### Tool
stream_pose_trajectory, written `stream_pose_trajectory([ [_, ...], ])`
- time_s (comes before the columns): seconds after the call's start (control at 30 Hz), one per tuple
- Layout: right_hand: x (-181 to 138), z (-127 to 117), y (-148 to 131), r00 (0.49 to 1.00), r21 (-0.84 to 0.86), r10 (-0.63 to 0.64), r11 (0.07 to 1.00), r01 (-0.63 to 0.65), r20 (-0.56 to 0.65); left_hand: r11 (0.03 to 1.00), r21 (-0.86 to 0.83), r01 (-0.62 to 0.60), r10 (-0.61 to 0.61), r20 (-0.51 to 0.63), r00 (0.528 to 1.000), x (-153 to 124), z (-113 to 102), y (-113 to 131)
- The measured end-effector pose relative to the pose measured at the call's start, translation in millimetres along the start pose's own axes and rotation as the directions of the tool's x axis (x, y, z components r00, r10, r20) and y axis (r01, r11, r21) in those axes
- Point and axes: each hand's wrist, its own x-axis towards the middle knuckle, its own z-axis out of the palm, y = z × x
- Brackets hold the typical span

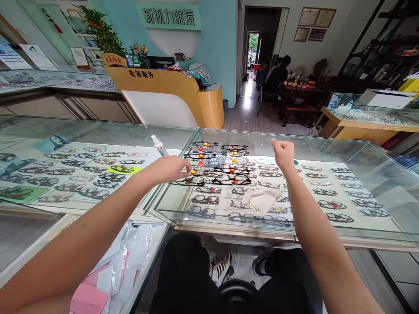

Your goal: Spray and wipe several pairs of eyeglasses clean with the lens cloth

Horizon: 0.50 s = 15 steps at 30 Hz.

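My left hand (172, 169) reaches over the glass counter with its fingers curled in at a pair of dark-framed eyeglasses (189, 181), the nearest of the left column on the glass top. The exact contact is partly hidden. Raised above the counter to the right, my right hand (284, 153) is closed in a fist, and whatever it may hold is hidden. Between the hands stand two columns of black eyeglasses (231, 179) with orange and red tags. A white spray bottle (159, 145) is just behind my left hand. A pale cloth (262, 199) lies nearer me.
The glass display case (369, 148) holds rows of eyeglasses, with another case (19, 131) joining at left. Plastic-wrapped packets (121, 257) lie below my left arm. Beyond are a wooden cashier desk (209, 104) and a seated person (276, 80) at a table.
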Motion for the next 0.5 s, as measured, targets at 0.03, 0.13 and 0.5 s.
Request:
stream_pose_trajectory([
  [0.03, 1, 0, 3, 1.000, 0.030, 0.008, 1.000, -0.008, -0.004, 1.000, 0.022, 0.009, -0.008, -0.028, 1.000, 4, 1, -2],
  [0.13, 6, -1, 10, 0.997, 0.214, 0.072, 0.975, -0.065, -0.027, 0.997, 0.075, -0.001, 0.005, -0.052, 0.999, 17, 7, -7],
  [0.5, 12, -18, 1, 0.945, 0.705, 0.209, 0.629, -0.327, 0.252, 0.999, 0.026, 0.021, -0.020, -0.040, 0.999, 33, -5, -10],
])
